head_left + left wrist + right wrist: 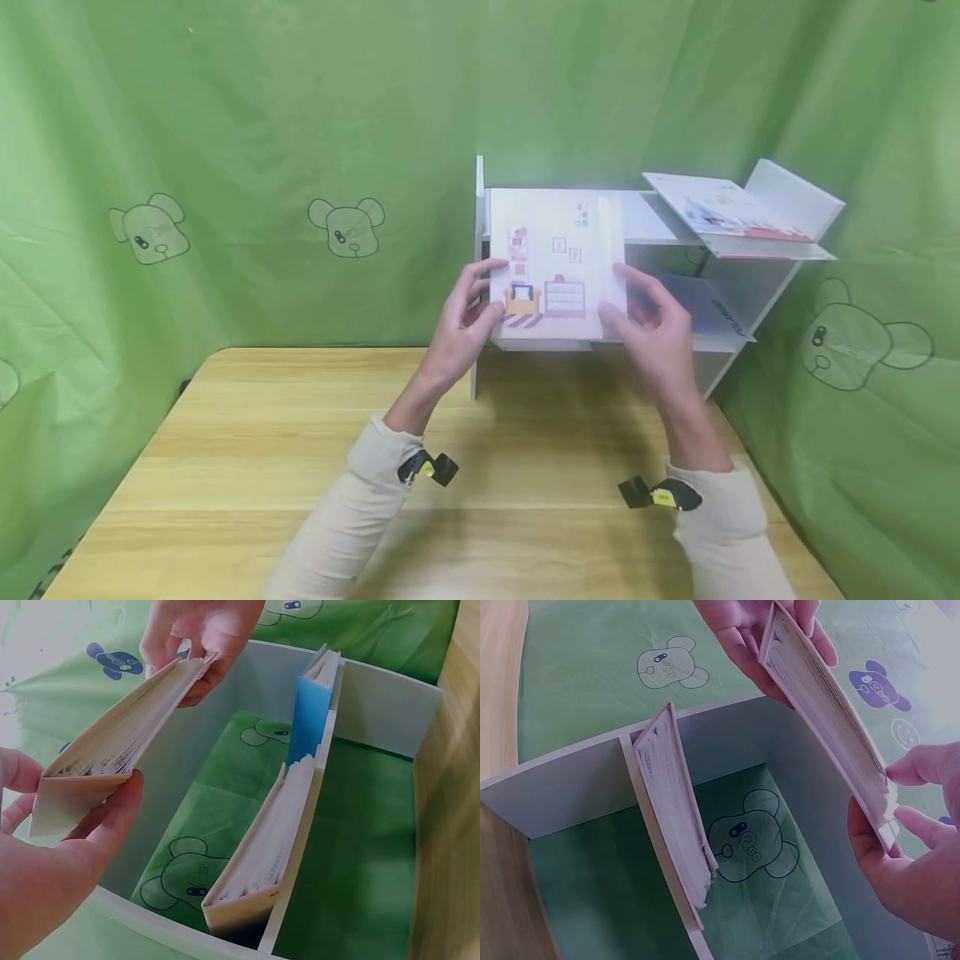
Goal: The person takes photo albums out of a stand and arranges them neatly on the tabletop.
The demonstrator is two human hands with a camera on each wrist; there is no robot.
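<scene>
A square white book [558, 258] is held up in front of the shelf, its cover showing a drawn armchair, dresser and picture frames. My left hand [467, 317] pinches its left edge, thumb on the cover. On the opposite edge, my right hand [658, 327] grips it the same way. The left wrist view shows the thick page block of this book [127, 727] between both hands. Within the white shelf [480, 179], a pale book [262, 844] and a blue book [310, 712] lie on the lower board, below the held book.
Another illustrated book [727, 204] lies on the top board at the right, sticking out past its front edge. The shelf stands at the back of a wooden table [262, 467]. Green curtains [247, 100] printed with bear heads surround it.
</scene>
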